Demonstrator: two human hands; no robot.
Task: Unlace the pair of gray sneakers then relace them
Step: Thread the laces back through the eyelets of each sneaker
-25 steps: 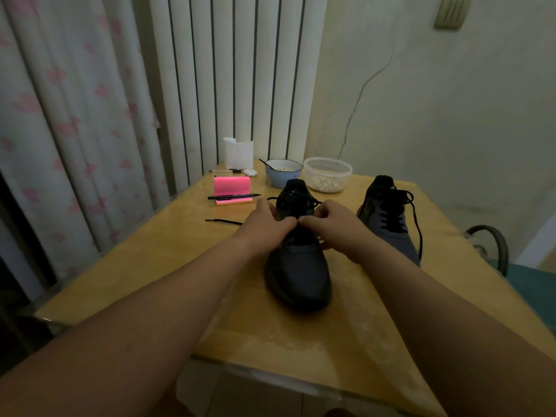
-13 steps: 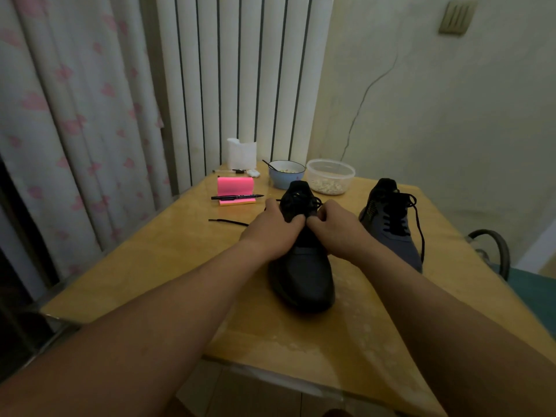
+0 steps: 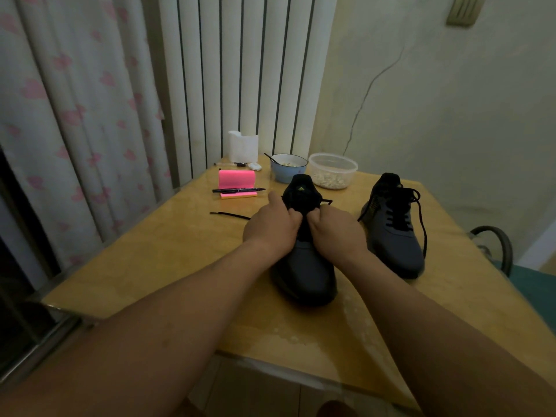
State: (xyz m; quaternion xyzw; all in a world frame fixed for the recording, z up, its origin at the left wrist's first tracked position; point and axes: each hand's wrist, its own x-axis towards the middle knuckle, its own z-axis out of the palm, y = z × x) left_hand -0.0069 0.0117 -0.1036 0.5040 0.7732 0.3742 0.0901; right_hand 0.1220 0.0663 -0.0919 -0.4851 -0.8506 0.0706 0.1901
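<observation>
A dark gray sneaker (image 3: 307, 272) stands in the middle of the wooden table (image 3: 168, 254), toe toward me. My left hand (image 3: 270, 227) and my right hand (image 3: 337, 230) sit side by side on its lacing area, fingers curled and pinching the black lace; the exact grip is hidden under the knuckles. One lace end (image 3: 230, 215) trails out to the left on the table, another short end (image 3: 326, 201) pokes out to the right of the tongue. The second gray sneaker (image 3: 394, 233) stands to the right, laced, with its loose lace hanging down its right side.
At the back of the table lie a pink sticky-note pad (image 3: 237, 183) with a black pen (image 3: 237, 190) on it, a blue bowl (image 3: 288, 167), a clear plastic container (image 3: 332, 170) and a white paper roll (image 3: 243, 145). A chair (image 3: 496, 245) is at the right edge.
Both hands stayed on the middle sneaker and drew a little closer together over the laces. The camera tilted slightly; the right sneaker has not moved.
</observation>
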